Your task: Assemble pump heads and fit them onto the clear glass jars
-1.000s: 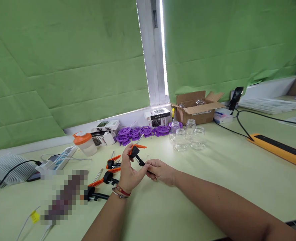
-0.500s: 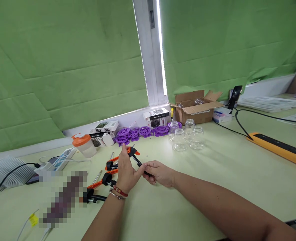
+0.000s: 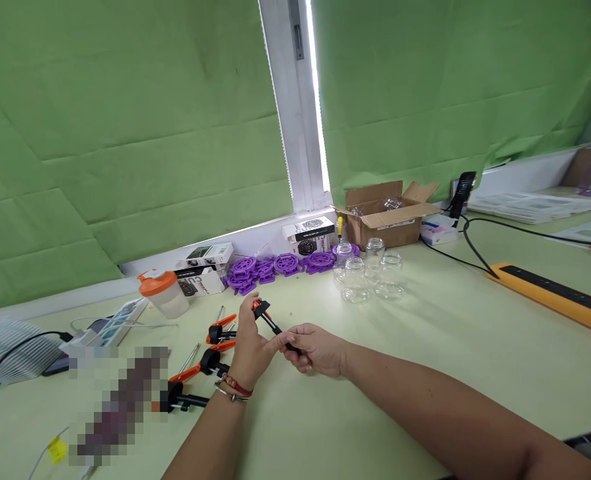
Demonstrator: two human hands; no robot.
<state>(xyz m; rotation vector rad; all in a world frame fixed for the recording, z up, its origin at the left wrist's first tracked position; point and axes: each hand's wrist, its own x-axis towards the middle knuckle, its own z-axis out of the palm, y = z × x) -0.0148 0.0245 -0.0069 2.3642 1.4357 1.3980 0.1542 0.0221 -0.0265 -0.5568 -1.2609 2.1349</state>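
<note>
Both my hands meet over the middle of the table on one black-and-orange piece point(image 3: 271, 325) with a slim black rod; its exact kind is unclear. Curled round its upper orange end is my left hand point(image 3: 250, 350), which hides part of it. My right hand point(image 3: 320, 349) pinches the lower black end, with the left thumb touching there too. Left of my left wrist lie several similar pieces with black round collars point(image 3: 210, 362), orange levers point(image 3: 185, 375) and metal rods.
Several clear glass jars point(image 3: 355, 292) stand right of centre. Behind lie purple plastic parts point(image 3: 286, 265), small printed boxes point(image 3: 203, 281) and an open carton point(image 3: 385, 233). An orange-lidded shaker point(image 3: 158, 283) and a white power strip point(image 3: 125, 317) are left; an orange-and-black bar point(image 3: 550, 293) lies right.
The upper end of the held piece has tipped slightly lower, and less of its orange part shows past my left hand. The view has shifted a little; both hands keep their hold.
</note>
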